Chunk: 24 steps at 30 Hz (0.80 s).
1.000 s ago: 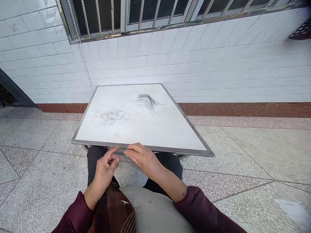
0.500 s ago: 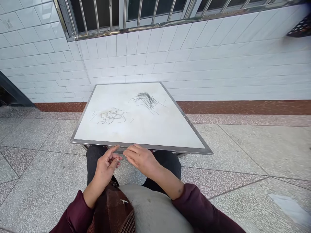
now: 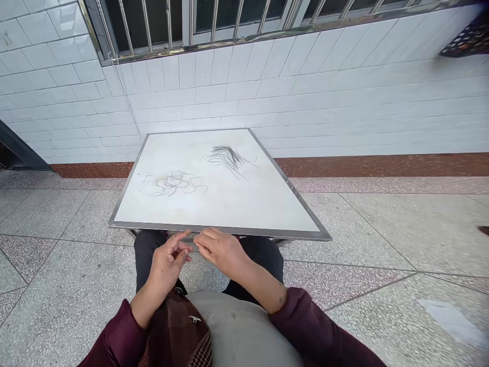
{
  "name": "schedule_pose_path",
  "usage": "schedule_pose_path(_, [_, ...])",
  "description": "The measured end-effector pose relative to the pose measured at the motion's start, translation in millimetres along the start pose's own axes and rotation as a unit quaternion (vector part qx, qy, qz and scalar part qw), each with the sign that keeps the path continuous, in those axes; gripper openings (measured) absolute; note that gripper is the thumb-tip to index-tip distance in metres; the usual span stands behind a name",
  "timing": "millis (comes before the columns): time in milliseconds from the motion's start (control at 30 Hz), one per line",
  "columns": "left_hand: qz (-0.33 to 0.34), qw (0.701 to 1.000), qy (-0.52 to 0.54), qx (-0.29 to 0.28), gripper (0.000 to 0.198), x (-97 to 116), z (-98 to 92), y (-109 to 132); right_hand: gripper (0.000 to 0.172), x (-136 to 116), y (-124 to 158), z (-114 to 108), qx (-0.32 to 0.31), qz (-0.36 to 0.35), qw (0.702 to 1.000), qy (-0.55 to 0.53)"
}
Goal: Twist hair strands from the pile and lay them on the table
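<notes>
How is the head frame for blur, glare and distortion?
Head view: even daylight, no glare on the white table; wide angle bends the window bars; right edge smeared, dark mesh object blurred; left hand and right hand sharp, anything pinched too fine to see.

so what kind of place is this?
Probably a yard or porch outside a house: a white tiled wall with a barred window, a speckled stone floor, and a low metal-rimmed table standing near the wall.
</notes>
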State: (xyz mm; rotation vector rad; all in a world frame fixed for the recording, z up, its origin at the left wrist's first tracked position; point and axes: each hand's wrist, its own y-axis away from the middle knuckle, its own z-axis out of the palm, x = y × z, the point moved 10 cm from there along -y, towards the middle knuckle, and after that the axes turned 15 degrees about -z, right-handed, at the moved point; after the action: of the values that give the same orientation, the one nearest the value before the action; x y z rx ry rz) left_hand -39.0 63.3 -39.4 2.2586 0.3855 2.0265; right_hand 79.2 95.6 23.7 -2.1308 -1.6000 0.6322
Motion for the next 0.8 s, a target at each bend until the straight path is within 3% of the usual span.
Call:
schedule_pose_path(433, [0.017,0.998,-0.052,0.030,0.040,5,5.9,0,0.015,5,4,7,0.014,0.072,0.997,0.029])
schedule_pose_path(800, [0.008,0.999,-0.035,0.035,0.040,-3,7.3,-2,0.017,7,6,16,0.019,0.076,0.997,0.014])
